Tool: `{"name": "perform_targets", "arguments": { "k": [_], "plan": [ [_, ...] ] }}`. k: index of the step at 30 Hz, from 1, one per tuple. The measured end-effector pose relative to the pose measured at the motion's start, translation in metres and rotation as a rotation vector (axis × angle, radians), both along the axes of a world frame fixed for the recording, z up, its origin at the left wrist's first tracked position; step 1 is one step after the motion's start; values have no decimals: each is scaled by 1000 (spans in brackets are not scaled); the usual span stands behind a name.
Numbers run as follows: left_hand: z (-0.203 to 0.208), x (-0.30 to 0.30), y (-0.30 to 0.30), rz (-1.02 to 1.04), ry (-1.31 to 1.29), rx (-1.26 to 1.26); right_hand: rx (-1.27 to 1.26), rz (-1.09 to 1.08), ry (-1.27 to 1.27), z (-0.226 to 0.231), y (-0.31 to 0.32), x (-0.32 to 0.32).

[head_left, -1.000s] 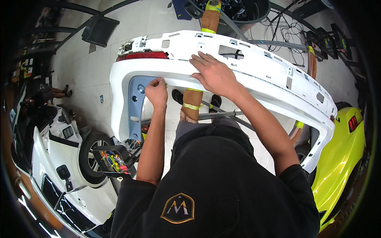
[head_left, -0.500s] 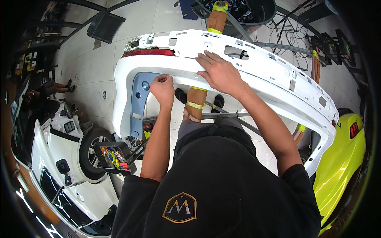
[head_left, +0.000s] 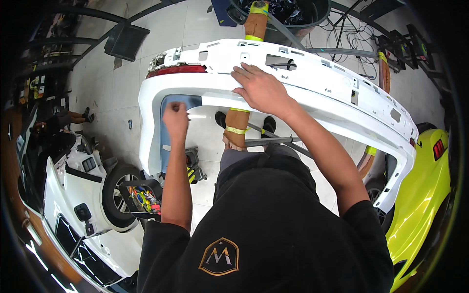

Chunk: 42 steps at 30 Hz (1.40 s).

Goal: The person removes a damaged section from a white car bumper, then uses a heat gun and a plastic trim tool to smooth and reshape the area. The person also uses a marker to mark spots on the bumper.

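A large white car bumper spans the view in front of me, resting on a stand with brown padded arms bound in yellow tape. At its left end is a red reflector strip. The inner face of that end is bluish grey. My left hand is over this grey area with fingers curled together, slightly blurred; whatever they may pinch is hidden. Flat on the bumper's upper face, near the middle, lies my right hand, fingers stretched out and holding nothing.
A black tray of colourful tools stands at my lower left, beside a white car. On the right is a yellow-green car. Beyond the bumper are a black bin and loose cables. Another person's legs show far left.
My left hand has moved left and slightly nearer along the grey area, still with curled fingers. The right hand stays flat on the bumper. The whole view has shifted slightly.
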<state>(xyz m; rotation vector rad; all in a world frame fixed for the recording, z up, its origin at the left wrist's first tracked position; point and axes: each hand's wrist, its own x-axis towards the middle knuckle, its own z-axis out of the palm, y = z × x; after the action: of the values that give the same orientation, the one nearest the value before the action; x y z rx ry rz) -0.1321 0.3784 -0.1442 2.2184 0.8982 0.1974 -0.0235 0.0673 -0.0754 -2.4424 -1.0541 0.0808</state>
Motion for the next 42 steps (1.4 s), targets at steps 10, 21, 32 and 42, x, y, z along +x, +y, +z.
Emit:
{"name": "perform_targets", "arguments": {
  "k": [10, 21, 32, 42],
  "plan": [
    [16, 29, -64, -67, 8, -194, 9, -3, -14, 0, 2, -1],
    [16, 34, -69, 22, 5, -209, 81, 2, -32, -2, 3, 0],
    [4, 27, -64, 15, -27, -156, 27, -4, 23, 2, 3, 1],
    [13, 28, -54, -383, 78, 164, 75, -5, -25, -1, 3, 1]
  ]
}}
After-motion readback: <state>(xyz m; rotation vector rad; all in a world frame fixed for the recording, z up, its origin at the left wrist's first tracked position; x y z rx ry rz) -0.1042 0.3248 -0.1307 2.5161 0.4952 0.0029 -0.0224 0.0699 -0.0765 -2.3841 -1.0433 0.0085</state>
